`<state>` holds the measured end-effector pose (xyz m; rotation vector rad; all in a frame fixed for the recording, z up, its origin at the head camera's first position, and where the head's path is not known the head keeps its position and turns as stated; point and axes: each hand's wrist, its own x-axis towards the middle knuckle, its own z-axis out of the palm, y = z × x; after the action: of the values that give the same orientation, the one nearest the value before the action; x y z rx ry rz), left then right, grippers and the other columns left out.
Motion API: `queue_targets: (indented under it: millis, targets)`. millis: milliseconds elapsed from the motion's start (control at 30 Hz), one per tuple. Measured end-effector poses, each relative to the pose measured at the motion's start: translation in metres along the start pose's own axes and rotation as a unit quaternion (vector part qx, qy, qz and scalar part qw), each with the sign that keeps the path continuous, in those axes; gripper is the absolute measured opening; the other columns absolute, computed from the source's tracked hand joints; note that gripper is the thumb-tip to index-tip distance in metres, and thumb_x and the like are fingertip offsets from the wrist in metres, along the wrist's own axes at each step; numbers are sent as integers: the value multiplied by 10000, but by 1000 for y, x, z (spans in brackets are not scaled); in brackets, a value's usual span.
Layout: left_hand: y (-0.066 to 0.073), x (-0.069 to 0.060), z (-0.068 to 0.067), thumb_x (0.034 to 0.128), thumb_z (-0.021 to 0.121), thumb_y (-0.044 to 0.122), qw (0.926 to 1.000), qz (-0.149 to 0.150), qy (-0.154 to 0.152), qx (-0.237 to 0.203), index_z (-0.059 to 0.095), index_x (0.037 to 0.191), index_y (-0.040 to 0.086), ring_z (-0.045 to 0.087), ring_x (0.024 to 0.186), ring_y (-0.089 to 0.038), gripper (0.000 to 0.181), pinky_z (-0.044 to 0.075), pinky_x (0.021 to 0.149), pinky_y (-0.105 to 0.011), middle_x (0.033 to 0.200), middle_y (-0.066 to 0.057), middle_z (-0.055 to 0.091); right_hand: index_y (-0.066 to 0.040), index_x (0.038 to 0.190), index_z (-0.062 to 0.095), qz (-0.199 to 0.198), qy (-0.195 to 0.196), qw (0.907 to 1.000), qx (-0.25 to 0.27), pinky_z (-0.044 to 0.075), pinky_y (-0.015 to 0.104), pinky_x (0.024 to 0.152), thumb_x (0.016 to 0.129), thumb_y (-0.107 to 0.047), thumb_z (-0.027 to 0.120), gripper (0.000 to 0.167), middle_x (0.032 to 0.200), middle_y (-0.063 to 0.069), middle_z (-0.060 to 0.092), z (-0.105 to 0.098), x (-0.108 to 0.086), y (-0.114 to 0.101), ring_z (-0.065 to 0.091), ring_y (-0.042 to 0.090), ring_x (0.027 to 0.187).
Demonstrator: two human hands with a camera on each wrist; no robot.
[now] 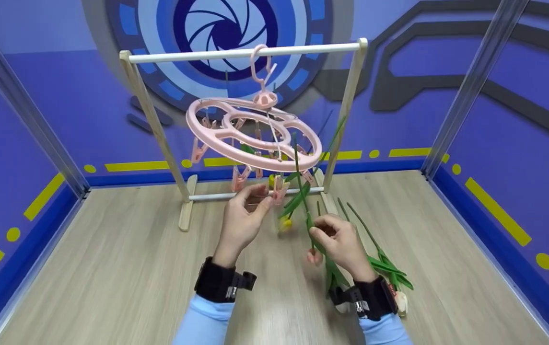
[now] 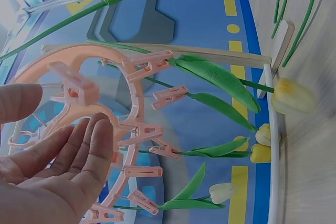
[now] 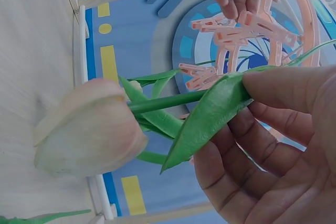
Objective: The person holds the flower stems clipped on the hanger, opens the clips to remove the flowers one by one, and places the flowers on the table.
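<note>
My right hand (image 1: 342, 243) pinches the stem of a pale pink artificial tulip (image 3: 92, 129) between thumb and fingers, by its green leaf (image 3: 210, 108). The bloom hangs downward and the bare stem points up past the hanger's rim. My left hand (image 1: 243, 218) is below the near rim of the pink clip hanger (image 1: 236, 152). Its thumb and fingers are apart, close to a blurred pink clothespin (image 2: 79, 85); I cannot tell whether they touch it. Other clothespins (image 2: 170, 96) on the hanger hold yellow and white tulips (image 2: 223, 192) head down.
The hanger hooks over the white bar (image 1: 183, 56) of a wooden stand (image 1: 152, 115). Loose tulips (image 1: 387, 266) lie on the wood-grain table (image 1: 125, 268) beside my right wrist. Blue patterned panels (image 1: 509, 143) enclose the back and sides.
</note>
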<state>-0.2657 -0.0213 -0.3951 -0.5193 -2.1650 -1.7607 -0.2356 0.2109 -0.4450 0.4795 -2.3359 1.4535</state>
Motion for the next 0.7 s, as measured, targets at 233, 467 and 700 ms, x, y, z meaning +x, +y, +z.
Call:
queue_targets:
  millis: [233, 467, 700]
  targets:
    - [1, -9, -8, 998, 676, 102, 9997, -13, -153, 193, 638, 1309, -36, 676, 1081, -300, 342, 557, 935, -465, 1223, -193, 678, -41, 993, 757, 105, 63, 9999, -24, 490, 240, 703, 952, 8, 706, 81, 882, 16, 702, -6, -1, -2, 609, 116, 765]
    - [2, -23, -18, 993, 674, 81, 9977, 283, -78, 614, 636, 1306, -27, 675, 1046, -310, 333, 563, 903, -450, 1205, -164, 671, -60, 1012, 761, 91, 154, 9998, -9, 512, 245, 716, 951, 7, 709, 104, 902, 18, 720, -15, -4, -4, 642, 113, 779]
    - [4, -38, -22, 980, 700, 103, 9856, 687, 138, 1538, 636, 1307, -15, 655, 1073, -285, 353, 557, 900, -452, 1214, -137, 666, -83, 1027, 772, 47, 278, 9996, -57, 526, 246, 722, 949, -19, 725, 112, 916, 15, 734, -23, -8, -8, 671, 134, 799]
